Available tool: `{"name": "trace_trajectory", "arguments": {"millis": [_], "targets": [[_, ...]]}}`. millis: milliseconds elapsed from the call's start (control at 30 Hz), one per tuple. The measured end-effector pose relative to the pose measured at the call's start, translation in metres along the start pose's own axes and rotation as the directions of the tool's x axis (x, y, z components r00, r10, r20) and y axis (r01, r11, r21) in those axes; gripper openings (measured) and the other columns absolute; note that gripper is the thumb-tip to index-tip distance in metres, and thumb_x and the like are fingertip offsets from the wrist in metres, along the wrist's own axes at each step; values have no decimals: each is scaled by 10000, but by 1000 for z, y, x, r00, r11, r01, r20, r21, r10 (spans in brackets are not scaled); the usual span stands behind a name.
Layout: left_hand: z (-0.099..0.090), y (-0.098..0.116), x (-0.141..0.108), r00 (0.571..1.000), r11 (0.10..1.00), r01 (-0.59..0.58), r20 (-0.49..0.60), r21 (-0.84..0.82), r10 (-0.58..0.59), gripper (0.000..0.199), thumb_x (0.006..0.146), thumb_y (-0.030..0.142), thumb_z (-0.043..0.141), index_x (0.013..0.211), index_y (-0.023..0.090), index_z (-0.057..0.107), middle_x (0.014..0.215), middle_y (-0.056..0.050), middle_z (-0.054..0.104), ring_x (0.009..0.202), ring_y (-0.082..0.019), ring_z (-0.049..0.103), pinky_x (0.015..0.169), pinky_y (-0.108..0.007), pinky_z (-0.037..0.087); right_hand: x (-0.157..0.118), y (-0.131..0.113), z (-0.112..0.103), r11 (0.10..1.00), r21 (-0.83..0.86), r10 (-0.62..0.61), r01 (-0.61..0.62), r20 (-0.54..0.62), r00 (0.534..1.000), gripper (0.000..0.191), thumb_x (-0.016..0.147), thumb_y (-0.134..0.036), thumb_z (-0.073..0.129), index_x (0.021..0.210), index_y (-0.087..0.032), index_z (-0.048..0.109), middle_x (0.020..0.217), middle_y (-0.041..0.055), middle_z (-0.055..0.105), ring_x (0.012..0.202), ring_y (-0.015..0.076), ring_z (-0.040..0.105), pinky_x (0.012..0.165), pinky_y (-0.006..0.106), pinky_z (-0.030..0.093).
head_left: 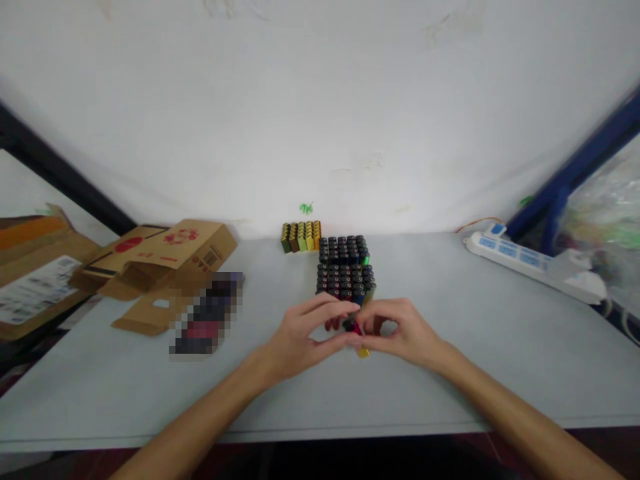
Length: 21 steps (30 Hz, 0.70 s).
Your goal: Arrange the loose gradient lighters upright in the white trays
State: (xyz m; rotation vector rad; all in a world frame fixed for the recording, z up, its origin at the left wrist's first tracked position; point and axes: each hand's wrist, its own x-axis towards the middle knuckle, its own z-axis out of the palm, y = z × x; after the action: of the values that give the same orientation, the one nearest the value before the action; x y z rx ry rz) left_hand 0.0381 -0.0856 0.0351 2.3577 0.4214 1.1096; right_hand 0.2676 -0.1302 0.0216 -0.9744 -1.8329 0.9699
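Observation:
My left hand [313, 328] and my right hand [397, 328] meet over the table, thumbs and fingers pinched on a small red lighter-like piece with a black top [351, 325]. Much of it is hidden by the fingertips. Just below the fingers shows a yellow end [363, 353]; whether it belongs to the same piece I cannot tell. Right behind my hands stand upright black-topped lighter-like pieces [345, 277] in close rows, some with blue or green bodies. A second block of black-topped pieces [343, 248] stands behind them.
Yellow and green pieces [301, 237] stand in rows near the wall. Left lie an opened brown carton [200, 243], a blurred-out dark object [207, 317] and a labelled package [35, 287]. A white power strip [535, 263] lies right, beside a blue post [575, 180].

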Motion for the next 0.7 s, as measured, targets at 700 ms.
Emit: {"name": "trace_trajectory", "arguments": {"millis": [700], "targets": [[-101,27,-11,820,838,536,-170,-103,-546,130,822,287,829,910,192,812,759,-22,725,603,-134,678,573,-229,586,-6,-5,-18,909,-397,-165,123,-72,984,159,1039,-309,613,1105,-189,693,883,44,735,704,140,678,650,246,555]]}}
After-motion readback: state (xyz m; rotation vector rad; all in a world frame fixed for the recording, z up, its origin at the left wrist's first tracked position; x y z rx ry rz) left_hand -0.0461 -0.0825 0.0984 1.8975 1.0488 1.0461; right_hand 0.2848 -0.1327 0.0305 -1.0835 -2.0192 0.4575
